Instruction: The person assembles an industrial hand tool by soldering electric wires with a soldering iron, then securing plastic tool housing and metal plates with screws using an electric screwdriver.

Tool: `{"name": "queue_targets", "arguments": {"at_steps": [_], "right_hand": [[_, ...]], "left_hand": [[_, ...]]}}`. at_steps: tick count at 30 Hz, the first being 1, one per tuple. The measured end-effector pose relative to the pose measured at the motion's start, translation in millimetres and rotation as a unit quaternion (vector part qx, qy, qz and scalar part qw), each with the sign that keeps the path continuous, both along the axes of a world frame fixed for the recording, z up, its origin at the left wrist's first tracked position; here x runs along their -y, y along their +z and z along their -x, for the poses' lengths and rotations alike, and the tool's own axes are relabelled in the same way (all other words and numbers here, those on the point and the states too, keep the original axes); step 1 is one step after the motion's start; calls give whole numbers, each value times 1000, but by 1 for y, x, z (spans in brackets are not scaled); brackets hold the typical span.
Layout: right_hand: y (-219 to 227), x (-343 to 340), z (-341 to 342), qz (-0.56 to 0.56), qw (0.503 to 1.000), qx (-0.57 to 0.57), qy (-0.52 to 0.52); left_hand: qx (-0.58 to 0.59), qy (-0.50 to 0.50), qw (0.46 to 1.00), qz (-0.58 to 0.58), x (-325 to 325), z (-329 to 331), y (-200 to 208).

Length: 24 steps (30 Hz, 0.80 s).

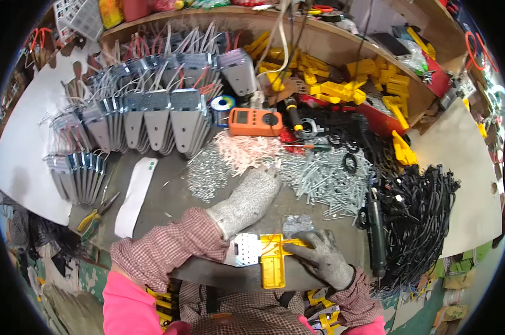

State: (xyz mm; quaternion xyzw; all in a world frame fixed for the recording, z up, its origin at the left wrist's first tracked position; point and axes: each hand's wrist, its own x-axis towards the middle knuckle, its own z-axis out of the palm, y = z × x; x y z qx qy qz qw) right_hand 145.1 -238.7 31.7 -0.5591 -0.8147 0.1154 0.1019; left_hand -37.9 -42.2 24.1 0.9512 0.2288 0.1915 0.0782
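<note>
A yellow plastic housing point(272, 261) with an open, hollow face lies at the near edge of the bench. My right hand point(324, 257), in a grey glove, grips its short side arm between thumb and fingers. Against the housing's left side is a light-grey panel with small holes point(246, 249). My left hand point(253, 192), also gloved, reaches across the bench to where a heap of small pale-pink parts point(247, 149) meets a pile of silvery screws point(330, 181). Its fingertips are blurred and partly hidden, so their grip cannot be made out. Small clear pieces point(297, 224) lie beside my right hand.
Grey panels with wires point(157, 123) stand in rows at the left. An orange meter point(256, 121) and solder spool point(223, 104) sit behind the heaps. Black cables point(420, 223) and a black screwdriver point(377, 234) lie right. Pliers point(96, 216) and a white strip point(135, 195) lie left.
</note>
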Motion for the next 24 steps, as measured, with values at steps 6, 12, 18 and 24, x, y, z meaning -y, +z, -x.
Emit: {"name": "queue_targets", "arguments": {"at_steps": [6, 12, 18, 24], "right_hand": [[-9, -6, -7, -19, 997, -68, 6], [81, 44, -114, -293, 880, -57, -370], [99, 84, -283, -129, 790, 109, -590], [128, 72, -303, -307, 779, 234, -494]], "left_hand": [[-73, 4, 995, -68, -17, -33, -27], [-78, 48, 996, 9, -4, -21, 19], [104, 30, 989, 99, -1, -11, 15], [141, 79, 986, 40, 46, 56, 11]]}}
